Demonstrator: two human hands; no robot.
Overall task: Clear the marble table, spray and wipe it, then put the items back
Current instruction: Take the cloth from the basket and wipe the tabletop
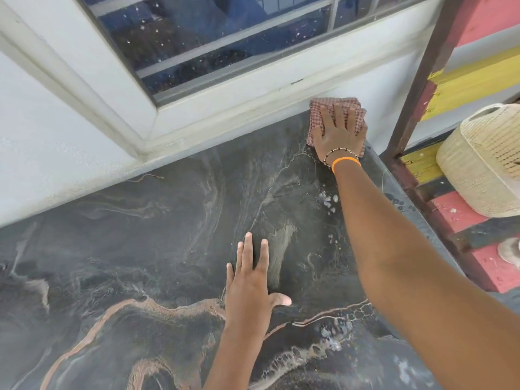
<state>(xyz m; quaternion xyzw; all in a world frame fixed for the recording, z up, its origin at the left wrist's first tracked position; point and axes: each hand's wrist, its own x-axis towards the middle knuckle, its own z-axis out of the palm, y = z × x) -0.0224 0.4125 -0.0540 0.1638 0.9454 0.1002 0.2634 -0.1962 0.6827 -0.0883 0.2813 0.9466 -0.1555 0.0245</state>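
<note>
The dark marble table [140, 263] with pale and copper veins fills most of the view. A folded pink checked cloth [316, 119] lies in its far right corner against the wall. My right hand [340, 133] presses flat on the cloth with straight fingers. My left hand [251, 280] rests flat on the marble near the middle, fingers spread, holding nothing. Small spots of spray foam [327, 199] sit on the marble near my right forearm, and more foam [336, 337] lies near the front.
A white wall and window frame [197, 108] run along the table's far edge. A dark metal post [416, 80] stands off the right corner. A cream woven basket [484, 161] sits to the right on red, yellow and black painted steps [461, 215].
</note>
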